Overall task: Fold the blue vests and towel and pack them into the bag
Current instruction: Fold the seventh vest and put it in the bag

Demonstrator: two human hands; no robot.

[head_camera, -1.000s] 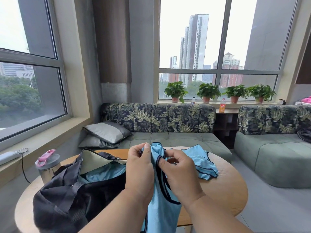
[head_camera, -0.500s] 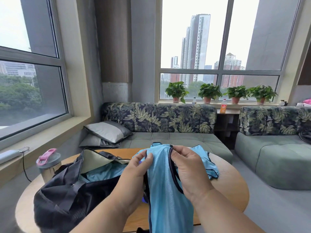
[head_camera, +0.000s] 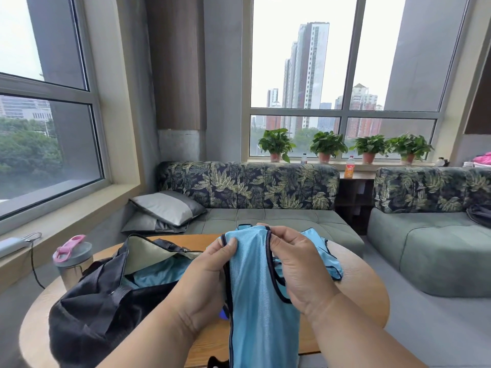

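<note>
1. The left hand (head_camera: 210, 277) pinches the left edge of a blue vest (head_camera: 255, 282) near its top, thumb on the front and fingers curled behind; the right hand (head_camera: 297, 264) grips the opposite dark-trimmed edge the same way.
2. Held by both upper edges, the vest hangs straight down over the near side of the desk (head_camera: 366, 293), which probably lets its weight even out the cloth before a fold.
3. A second vest (head_camera: 322, 254) lies loose on the desk behind the right hand, apparently waiting its turn.
4. The bag (head_camera: 103, 309) sits on the desk's left side with its flap thrown back, mouth open toward the hands, so a folded piece can go straight in.
5. Blue fabric (head_camera: 159, 274) already lies inside; whether it is a vest or the towel I cannot tell.
6. A bottle (head_camera: 73, 261) stands beyond the bag, clear of the work.
</note>
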